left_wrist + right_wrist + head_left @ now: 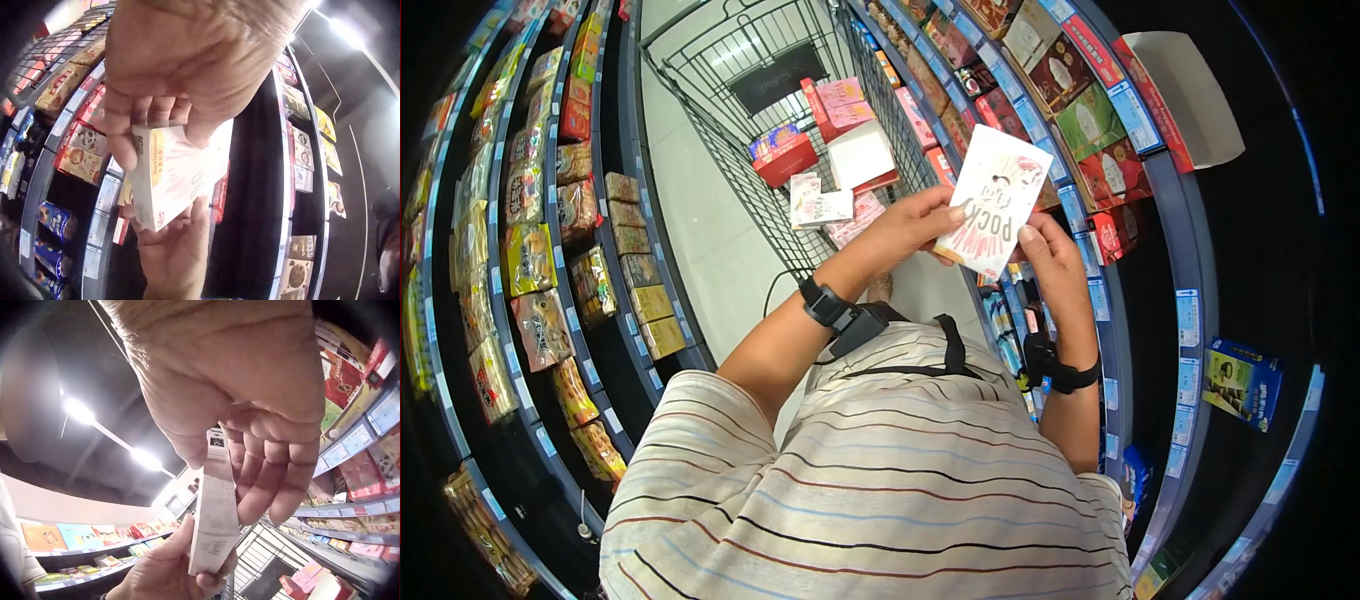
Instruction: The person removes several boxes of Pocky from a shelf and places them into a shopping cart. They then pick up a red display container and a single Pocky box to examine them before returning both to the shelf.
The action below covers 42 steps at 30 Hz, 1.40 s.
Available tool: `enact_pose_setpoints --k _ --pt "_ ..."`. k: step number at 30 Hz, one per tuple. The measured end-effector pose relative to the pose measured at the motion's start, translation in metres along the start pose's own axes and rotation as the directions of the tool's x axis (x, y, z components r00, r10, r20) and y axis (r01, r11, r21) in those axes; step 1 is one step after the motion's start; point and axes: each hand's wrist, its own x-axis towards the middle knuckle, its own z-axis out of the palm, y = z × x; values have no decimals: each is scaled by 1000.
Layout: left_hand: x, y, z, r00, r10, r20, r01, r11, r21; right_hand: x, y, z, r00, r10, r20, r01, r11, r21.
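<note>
Flat white Pocky box, pink-streaked, grey-lettered, leaning toward one o'clock; left hand pinches it at eight o'clock, right hand at five

The box, white with pink print and "Pocky" lettering, was held tilted between left hand and right hand.
</note>
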Motion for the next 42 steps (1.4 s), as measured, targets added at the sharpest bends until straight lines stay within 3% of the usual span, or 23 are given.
enact_pose_setpoints --k 6,7,16,32,40,42 --pt "10 24 24 996 90 -6 -88 983 161 -7 -12 -9 995 -26 -98 31 998 53" --pt "12 28 30 996 86 8 -86 993 86 -9 -16 -11 994 -30 -106 37 997 62" --pt "23 58 56 971 224 83 -231 969 91 -26 -46 -31 971 -155 -181 176 979 105" --pt "34 74 78 961 242 131 -251 966 63 -34 -52 -43 935 -246 -254 282 952 115" --pt "35 96 67 961 215 174 -251 942 223 -34 -89 -63 869 -275 -412 376 908 186" --pt "35 106 69 960 207 187 -249 939 239 -35 -92 -66 885 -237 -401 328 928 176"
